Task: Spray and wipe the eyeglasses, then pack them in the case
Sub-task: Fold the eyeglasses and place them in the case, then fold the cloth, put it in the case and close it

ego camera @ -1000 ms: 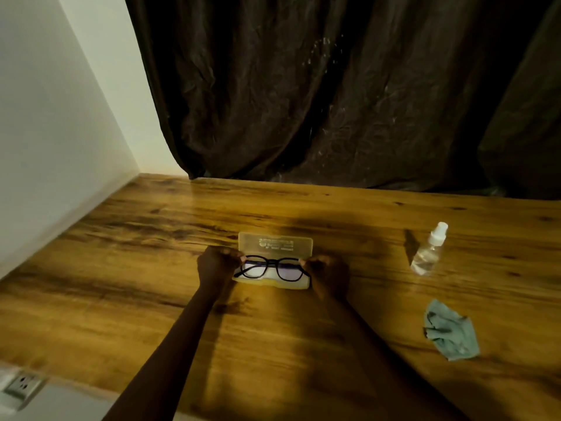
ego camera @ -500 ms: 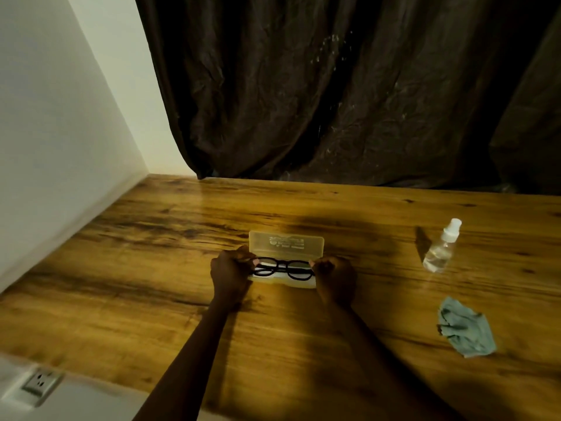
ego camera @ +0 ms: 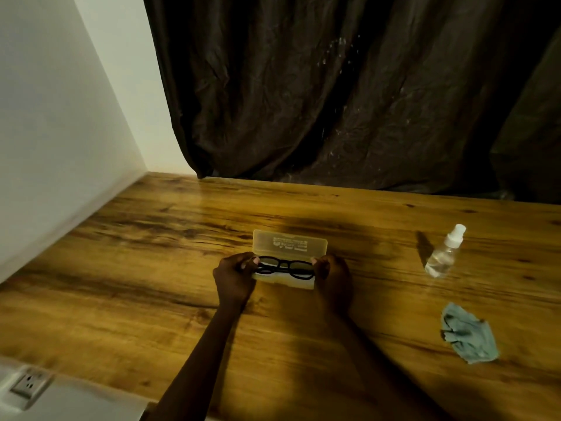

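While my left hand (ego camera: pixel 235 276) pinches one end of the black eyeglasses (ego camera: pixel 285 268) and my right hand (ego camera: pixel 332 275) pinches the other, they lie across the tray of the open case (ego camera: pixel 290 246), its lid raised behind them. I cannot tell whether they are fully seated. To my right on the table (ego camera: pixel 151 268), the spray bottle (ego camera: pixel 443 256) stands and the crumpled cloth (ego camera: pixel 469 335) lies nearer me.

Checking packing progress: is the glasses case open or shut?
Open: the case lid stands raised behind the eyeglasses.

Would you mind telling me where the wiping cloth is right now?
In the head view, the cloth lies crumpled on the table, far right, nearer the person than the spray bottle.
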